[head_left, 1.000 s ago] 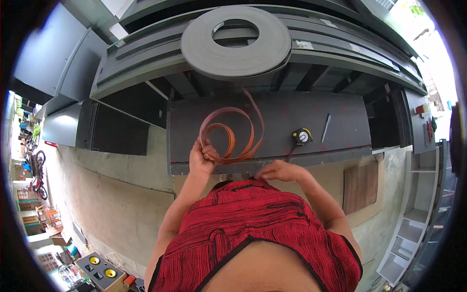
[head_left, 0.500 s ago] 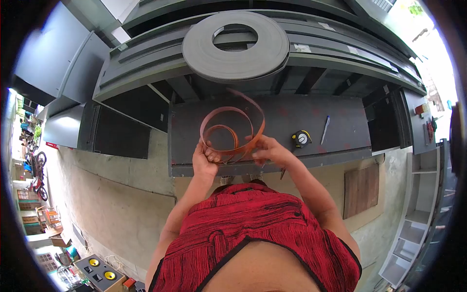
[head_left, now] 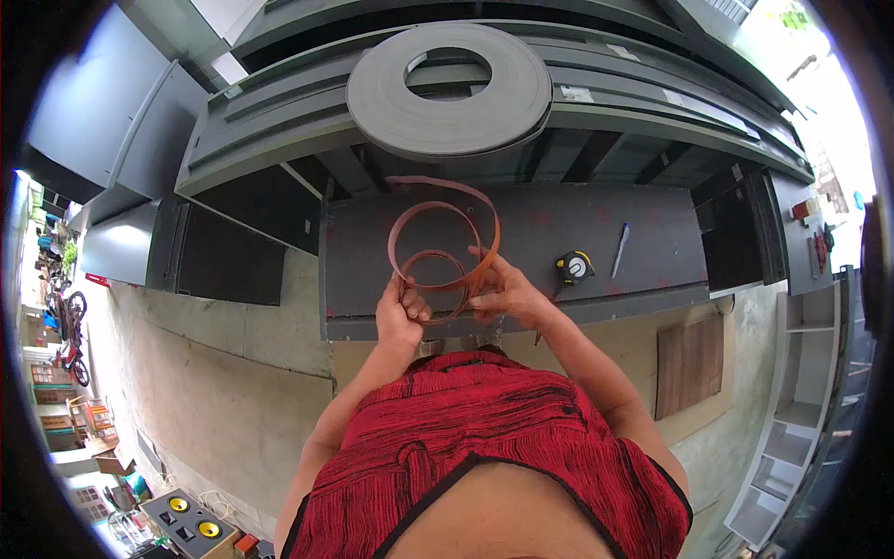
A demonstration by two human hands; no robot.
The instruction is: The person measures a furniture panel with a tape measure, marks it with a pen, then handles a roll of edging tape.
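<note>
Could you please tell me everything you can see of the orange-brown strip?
The strip is thin, narrow and flexible-looking, perhaps plastic, with paler pinkish stretches. It is loosely coiled into loops of different sizes, one end curving out toward the far side. Over the dark board, the left hand grips its near left part; the right hand touches its right side, though how firmly is unclear.

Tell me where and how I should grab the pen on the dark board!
Probably pinch the pen around its middle, thumb and finger on its two long sides, coming down from above. It's thin and lies flat on the dark board, with nothing on top of it. Lean in from the right, I'd say, since the tape measure sits on its left.
</note>
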